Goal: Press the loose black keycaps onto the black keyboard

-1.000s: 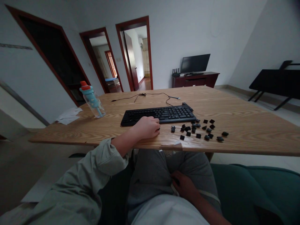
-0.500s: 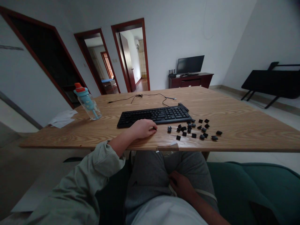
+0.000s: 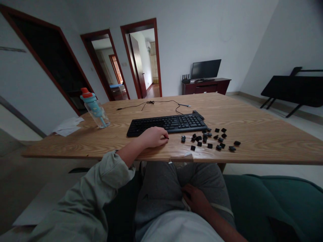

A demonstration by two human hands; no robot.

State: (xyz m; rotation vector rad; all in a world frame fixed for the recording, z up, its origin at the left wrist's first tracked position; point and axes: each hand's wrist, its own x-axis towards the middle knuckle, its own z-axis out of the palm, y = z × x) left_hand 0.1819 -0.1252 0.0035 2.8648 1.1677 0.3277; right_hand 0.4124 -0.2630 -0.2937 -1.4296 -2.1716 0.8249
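My left hand (image 3: 154, 137) rests on the wooden table (image 3: 264, 141) at the front edge of a black keyboard (image 3: 176, 123). Its thumb and fingertips pinch a small black keycap (image 3: 165, 137). Several loose black keycaps (image 3: 210, 146) lie scattered right of that hand, in front of the keyboard's right end. Some of them sit close together and others apart. My right hand (image 3: 195, 198) lies low on my lap, fingers curled, and whether it holds anything is hidden.
A clear bottle with a red and blue lid (image 3: 97, 111) stands at the table's left, beside white papers (image 3: 67, 126). Behind the keyboard runs a thin black cable (image 3: 161, 101). A dark block (image 3: 198, 114) touches the keyboard's back right corner.
The whole view has shifted very slightly. Both hands keep nearly the same place, the left one still at the keyboard's front edge.
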